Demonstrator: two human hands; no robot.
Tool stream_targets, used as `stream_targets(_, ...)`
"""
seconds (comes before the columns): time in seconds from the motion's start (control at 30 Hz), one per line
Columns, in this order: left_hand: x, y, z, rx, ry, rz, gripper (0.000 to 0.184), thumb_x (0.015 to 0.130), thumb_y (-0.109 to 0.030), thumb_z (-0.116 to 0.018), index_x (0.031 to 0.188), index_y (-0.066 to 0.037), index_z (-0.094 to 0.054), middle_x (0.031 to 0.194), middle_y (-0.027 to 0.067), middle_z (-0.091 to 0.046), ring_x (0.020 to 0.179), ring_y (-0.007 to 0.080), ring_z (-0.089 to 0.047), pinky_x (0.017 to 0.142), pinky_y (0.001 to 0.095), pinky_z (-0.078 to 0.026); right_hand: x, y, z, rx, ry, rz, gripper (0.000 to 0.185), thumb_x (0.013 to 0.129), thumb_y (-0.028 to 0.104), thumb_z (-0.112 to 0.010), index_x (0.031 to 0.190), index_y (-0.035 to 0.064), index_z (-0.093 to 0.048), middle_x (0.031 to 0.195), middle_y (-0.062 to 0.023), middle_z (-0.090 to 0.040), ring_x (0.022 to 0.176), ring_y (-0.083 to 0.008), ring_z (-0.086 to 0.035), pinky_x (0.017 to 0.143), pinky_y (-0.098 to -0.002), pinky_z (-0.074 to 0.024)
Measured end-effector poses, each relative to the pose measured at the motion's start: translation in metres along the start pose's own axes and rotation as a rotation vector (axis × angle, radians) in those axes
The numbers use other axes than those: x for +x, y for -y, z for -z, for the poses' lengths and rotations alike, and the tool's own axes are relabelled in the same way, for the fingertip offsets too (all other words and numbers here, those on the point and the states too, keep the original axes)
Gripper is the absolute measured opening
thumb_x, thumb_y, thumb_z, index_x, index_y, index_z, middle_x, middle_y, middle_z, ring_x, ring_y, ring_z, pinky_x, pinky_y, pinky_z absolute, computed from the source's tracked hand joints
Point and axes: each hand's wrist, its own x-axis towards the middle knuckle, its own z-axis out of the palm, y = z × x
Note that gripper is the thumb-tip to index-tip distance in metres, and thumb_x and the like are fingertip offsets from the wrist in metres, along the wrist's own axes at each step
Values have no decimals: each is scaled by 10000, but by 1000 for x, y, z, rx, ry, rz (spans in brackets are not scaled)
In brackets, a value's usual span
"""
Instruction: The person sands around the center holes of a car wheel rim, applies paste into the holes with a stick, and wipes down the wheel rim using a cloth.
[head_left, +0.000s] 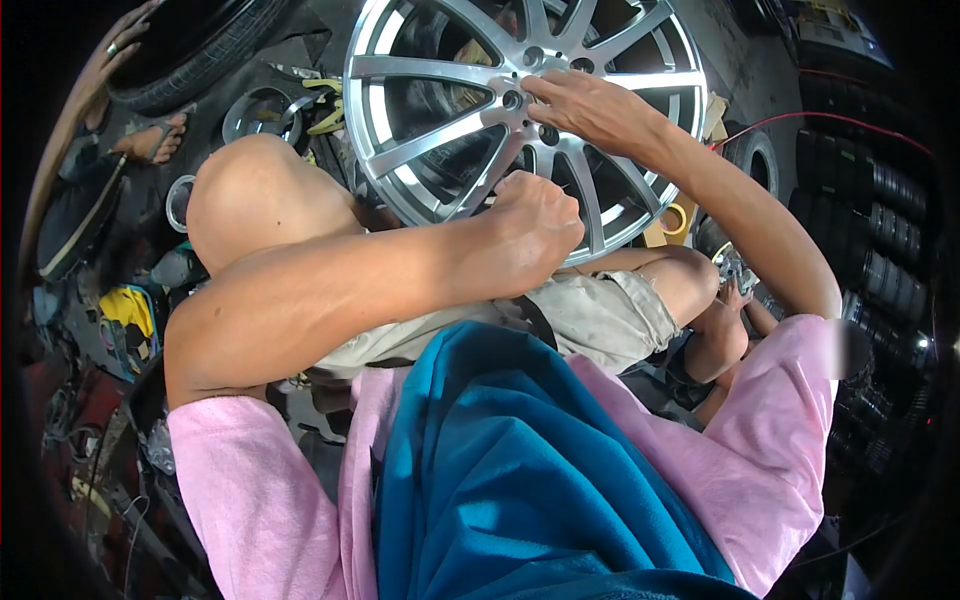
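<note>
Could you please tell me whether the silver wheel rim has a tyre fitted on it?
No tyre is on: the visible outer edge of the silver wheel rim is bare metal, with no rubber around it.

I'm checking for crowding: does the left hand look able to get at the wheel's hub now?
Probably yes: the left hand looks near, and the right hand covers only part of the hub, leaving its left side exposed.

Your pink-sleeved left arm (400,285) bends at the elbow and crosses before you to a curled, fist-like left hand (540,222), while your pink-sleeved right arm (745,195) arcs farther forward, its right hand (578,105) palm down with fingers bent.
</note>
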Motion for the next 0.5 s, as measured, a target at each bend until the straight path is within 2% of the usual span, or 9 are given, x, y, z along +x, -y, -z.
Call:
stream_targets(0.07, 7, 0, 7, -74, 197, 32, 120, 843, -169, -626, 879, -56, -606, 858, 89, -518, 818, 232, -532, 732, 365, -387, 7, 2, 4, 3, -9, 22, 257, 908, 64, -657, 1158, 63, -597, 1314, -72, -551, 1196, -251, -627, 1022, -372, -564)
stream_targets(0.1, 6, 1, 2, -75, 197, 31, 120, 843, -169, -626, 879, -56, -606, 858, 89, -518, 818, 232, -532, 732, 365, -387, 11, 2, 5, 23, 32, 32, 255, 922, 77, -657, 1174, 76, -615, 1353, -69, -547, 1201, -243, -627, 1025, -364, -565)
stream_targets(0.17, 3, 4, -9, -43, -66, -45, 124, 843, -150, -640, 876, -31, -626, 856, 112, -563, 817, 264, -572, 723, 391, -411, 17, 5, 6, 43, 75, 42, 255, 935, 90, -657, 1190, 89, -634, 1391, -66, -543, 1205, -234, -627, 1028, -356, -565)
stream_targets(0.23, 4, 4, -8, -66, -71, -41, 128, 846, -143, -639, 877, -19, -634, 861, 126, -582, 820, 283, -591, 721, 405, -425, 21, 9, 0, -28, 12, 56, 242, 967, 128, -657, 1208, 122, -680, 1455, -66, -533, 1216, -226, -623, 1034, -336, -562)
stream_targets(0.37, 10, 5, -4, -140, -35, -24, 129, 853, -123, -632, 860, 4, -651, 842, 161, -620, 807, 324, -637, 702, 435, -460, 22, 12, -1, -54, 67, 46, 260, 987, 168, -660, 1244, 150, -687, 1476, -61, -529, 1230, -223, -616, 1038, -346, -557)
stream_targets(0.43, 12, 6, -1, -157, -20, -21, 129, 849, -122, -636, 853, 6, -655, 829, 168, -623, 795, 332, -643, 693, 439, -470, 21, 14, 2, -227, 99, 118, 243, 1010, 173, -619, 1229, 169, -723, 1531, -50, -544, 1248, -205, -638, 1043, -350, -561)
stream_targets(0.47, 12, 6, 0, -176, -2, -20, 128, 845, -120, -640, 845, 7, -658, 816, 175, -626, 783, 340, -650, 684, 443, -479, 19, 14, 4, -227, 97, 118, 243, 1010, 173, -619, 1229, 169, -723, 1531, -50, -544, 1248, -205, -638, 1043, -350, -561)
stream_targets(0.5, 12, 6, 0, -175, -1, -20, 128, 845, -120, -640, 845, 7, -658, 816, 175, -626, 783, 340, -650, 684, 443, -479, 16, 11, 8, -78, 77, 76, 242, 989, 152, -643, 1220, 163, -714, 1521, -53, -552, 1238, -214, -640, 1041, -349, -555)
